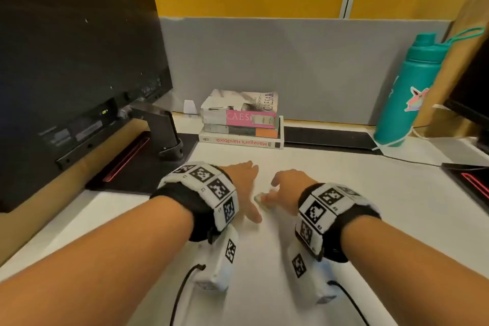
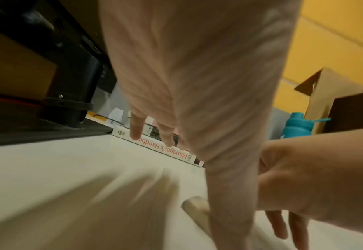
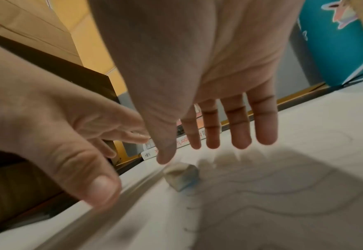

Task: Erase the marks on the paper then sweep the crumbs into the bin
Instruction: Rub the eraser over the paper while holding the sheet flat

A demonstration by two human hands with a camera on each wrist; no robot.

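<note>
Both your hands hover open-fingered over the paper [image 3: 283, 194], left hand [image 1: 244, 188] and right hand [image 1: 287, 190] flanking the eraser [image 3: 181, 175]. It lies ungripped under your right thumb, long axis toward the book stack [image 1: 242, 120], spine reading "Manager's Handbook".

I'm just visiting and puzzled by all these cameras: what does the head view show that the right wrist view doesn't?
Head view only: the black monitor and the patterned wristbands.
Right wrist view only: faint pencil lines on the white paper.
Both: the small white eraser under the open right hand, the left hand, the stacked books and the teal bottle.
</note>
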